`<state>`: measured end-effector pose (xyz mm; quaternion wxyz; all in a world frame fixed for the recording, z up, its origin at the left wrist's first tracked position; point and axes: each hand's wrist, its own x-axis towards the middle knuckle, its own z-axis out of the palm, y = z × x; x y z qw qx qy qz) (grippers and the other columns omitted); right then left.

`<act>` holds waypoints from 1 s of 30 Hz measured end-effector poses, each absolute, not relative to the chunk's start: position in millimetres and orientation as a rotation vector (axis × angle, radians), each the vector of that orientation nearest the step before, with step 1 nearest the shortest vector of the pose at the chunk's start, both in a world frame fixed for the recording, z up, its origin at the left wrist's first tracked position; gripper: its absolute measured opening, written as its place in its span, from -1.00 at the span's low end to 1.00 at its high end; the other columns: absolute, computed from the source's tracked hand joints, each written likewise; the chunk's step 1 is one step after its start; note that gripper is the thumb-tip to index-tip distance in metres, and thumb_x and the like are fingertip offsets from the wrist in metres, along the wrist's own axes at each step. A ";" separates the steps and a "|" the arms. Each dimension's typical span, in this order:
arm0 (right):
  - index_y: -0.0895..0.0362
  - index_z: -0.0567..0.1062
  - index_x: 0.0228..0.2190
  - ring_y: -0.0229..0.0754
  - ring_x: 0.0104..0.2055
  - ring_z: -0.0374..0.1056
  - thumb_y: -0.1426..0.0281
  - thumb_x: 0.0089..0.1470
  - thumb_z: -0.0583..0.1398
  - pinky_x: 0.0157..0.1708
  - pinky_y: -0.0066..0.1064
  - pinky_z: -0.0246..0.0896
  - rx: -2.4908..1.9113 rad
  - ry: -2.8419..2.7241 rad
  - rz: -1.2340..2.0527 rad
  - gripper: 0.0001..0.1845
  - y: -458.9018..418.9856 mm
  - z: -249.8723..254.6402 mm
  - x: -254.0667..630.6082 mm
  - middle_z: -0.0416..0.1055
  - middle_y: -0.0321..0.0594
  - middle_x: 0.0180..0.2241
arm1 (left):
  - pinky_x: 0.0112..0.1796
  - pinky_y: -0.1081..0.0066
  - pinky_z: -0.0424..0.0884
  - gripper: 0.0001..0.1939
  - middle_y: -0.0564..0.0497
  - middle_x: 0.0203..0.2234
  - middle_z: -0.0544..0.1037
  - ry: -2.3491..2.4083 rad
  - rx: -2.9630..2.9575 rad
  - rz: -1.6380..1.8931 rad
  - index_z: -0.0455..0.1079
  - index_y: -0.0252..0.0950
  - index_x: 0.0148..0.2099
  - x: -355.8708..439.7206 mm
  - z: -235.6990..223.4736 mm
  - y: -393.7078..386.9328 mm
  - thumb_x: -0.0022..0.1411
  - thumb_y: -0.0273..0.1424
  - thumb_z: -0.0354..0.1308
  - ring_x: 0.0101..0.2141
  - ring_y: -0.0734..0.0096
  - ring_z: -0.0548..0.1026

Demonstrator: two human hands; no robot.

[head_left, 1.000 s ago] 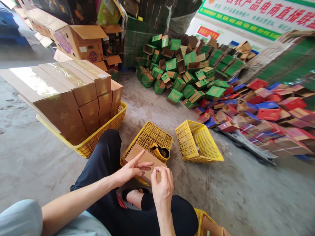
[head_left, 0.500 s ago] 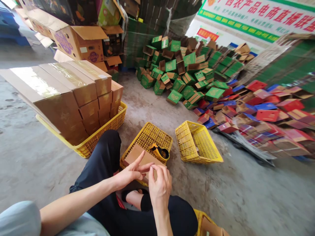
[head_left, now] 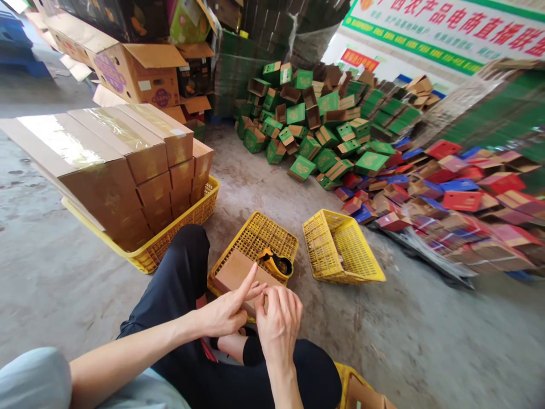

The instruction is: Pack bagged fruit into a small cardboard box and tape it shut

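My left hand (head_left: 227, 311) is held over a closed brown cardboard box (head_left: 234, 270), its index finger stretched up and the other fingers loosely apart. At its fingertips, my right hand (head_left: 279, 318) is closed in a pinch. Whatever sits between those fingertips, if anything, is too small to make out. The box lies on an upturned yellow plastic crate (head_left: 260, 228) in front of my legs. Beside the box, on the same crate, rests a yellow and black tape dispenser (head_left: 275, 264); neither hand touches it.
Taped brown boxes (head_left: 123, 147) fill a yellow crate (head_left: 147, 261) at my left. Another yellow crate (head_left: 357, 250) lies to the right. Behind are heaps of green cartons (head_left: 302, 165) and red and blue cartons (head_left: 462, 199). A crate (head_left: 347, 378) stands by my right knee.
Both hands have shifted slightly; my left hand has turned so its index finger points more upright. My right hand stays pinched at the left fingertips. The box and tape dispenser have not moved.
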<state>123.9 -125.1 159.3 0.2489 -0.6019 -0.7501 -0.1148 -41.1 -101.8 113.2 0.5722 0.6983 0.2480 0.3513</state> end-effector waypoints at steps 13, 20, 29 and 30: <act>0.04 0.36 -0.38 -0.11 -0.26 0.38 0.50 0.15 0.16 0.08 -0.12 0.20 -1.569 -1.891 -0.110 -0.88 -127.4 152.2 128.4 0.40 -0.32 -0.42 | 0.38 0.04 0.03 0.12 -0.04 0.44 0.14 0.563 1.810 0.891 -0.63 -0.15 0.53 -42.5 110.3 -102.0 0.14 -0.73 -0.05 0.44 0.09 0.00; 0.06 0.41 -0.35 -0.13 -0.24 0.39 0.46 0.22 0.16 -0.02 -0.21 0.22 -1.558 -1.835 -0.031 -0.91 -127.0 150.7 131.1 0.42 -0.29 -0.36 | 0.38 -0.05 -0.05 0.15 -0.07 0.42 0.18 0.558 1.631 0.871 -0.69 -0.09 0.51 -42.8 108.5 -98.1 0.13 -0.73 -0.04 0.46 0.15 -0.06; 0.07 0.49 -0.24 -0.10 -0.16 0.44 0.39 0.30 0.16 -0.04 -0.22 0.24 -1.549 -1.835 -0.035 -0.91 -126.6 150.7 129.2 0.50 -0.20 -0.27 | 0.39 -0.08 -0.12 0.15 -0.09 0.43 0.17 0.537 1.541 0.865 -0.72 -0.08 0.50 -39.7 106.5 -100.8 0.16 -0.70 -0.02 0.46 0.19 -0.07; 0.07 0.49 -0.24 -0.10 -0.16 0.44 0.39 0.30 0.16 -0.04 -0.22 0.24 -1.552 -1.839 -0.027 -0.90 -126.7 150.6 129.2 0.50 -0.20 -0.27 | 0.39 -0.07 -0.09 0.15 -0.09 0.43 0.16 0.544 1.598 0.880 -0.72 -0.10 0.50 -39.6 105.9 -101.1 0.16 -0.71 -0.03 0.46 0.18 -0.07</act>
